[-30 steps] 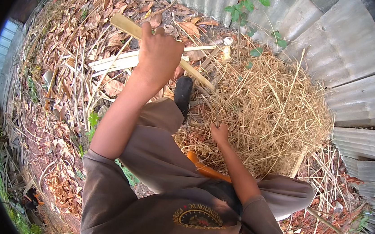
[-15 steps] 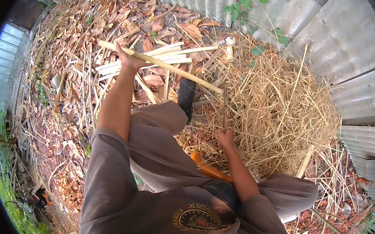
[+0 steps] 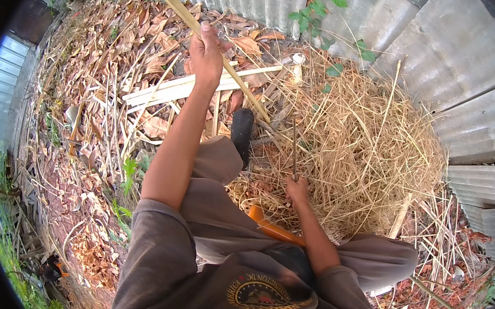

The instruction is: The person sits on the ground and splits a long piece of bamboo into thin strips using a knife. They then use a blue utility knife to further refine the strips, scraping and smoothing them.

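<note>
My left hand is wrapped round a long pale bamboo strip, raised toward the far metal fence. The strip slants, its lower end coming down near the black boot. In my right hand, low in front of me, is a knife with a thin dark blade pointing away from me. Blade and strip are apart. Beyond the boot, several pale split strips lie in a pile on the dry leaves.
A large heap of dry straw-like shavings spreads at the right. Corrugated metal sheets wall the far and right sides. An orange curved object lies by my lap. Brown leaves cover the ground at left; a green vine climbs the fence.
The bamboo strip has swung from nearly level to a steeper slant, its far end rising. My left hand has moved right and away from me. The right hand stays about where it was.
</note>
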### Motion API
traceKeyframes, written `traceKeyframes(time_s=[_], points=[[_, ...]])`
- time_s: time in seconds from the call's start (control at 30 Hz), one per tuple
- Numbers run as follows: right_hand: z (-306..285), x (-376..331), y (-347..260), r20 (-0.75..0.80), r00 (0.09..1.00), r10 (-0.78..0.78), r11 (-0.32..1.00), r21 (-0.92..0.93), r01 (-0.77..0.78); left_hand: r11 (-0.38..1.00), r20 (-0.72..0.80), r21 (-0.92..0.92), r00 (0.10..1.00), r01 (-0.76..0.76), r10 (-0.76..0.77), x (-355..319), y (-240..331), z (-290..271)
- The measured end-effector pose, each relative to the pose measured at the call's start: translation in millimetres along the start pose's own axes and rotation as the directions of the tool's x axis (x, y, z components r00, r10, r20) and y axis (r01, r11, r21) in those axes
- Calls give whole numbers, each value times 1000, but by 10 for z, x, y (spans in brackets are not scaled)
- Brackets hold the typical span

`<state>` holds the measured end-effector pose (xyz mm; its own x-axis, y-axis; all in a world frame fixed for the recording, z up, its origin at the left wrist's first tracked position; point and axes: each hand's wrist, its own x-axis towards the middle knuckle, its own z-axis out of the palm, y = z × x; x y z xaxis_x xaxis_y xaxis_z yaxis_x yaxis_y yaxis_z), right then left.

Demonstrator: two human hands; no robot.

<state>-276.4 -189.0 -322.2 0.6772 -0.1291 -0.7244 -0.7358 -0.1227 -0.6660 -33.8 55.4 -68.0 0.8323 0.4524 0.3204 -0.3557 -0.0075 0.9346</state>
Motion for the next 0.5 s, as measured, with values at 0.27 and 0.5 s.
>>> traceKeyframes(time_s=[0.27, 0.5], points=[[63, 73, -27, -10, 984, -176, 982, -64, 175, 965, -230, -175, 962, -193, 151, -105, -121, 282], [158, -17, -149, -44, 989, -142, 988, 61, 145, 964, -232, -118, 950, -239, 208, -264, -160, 483]])
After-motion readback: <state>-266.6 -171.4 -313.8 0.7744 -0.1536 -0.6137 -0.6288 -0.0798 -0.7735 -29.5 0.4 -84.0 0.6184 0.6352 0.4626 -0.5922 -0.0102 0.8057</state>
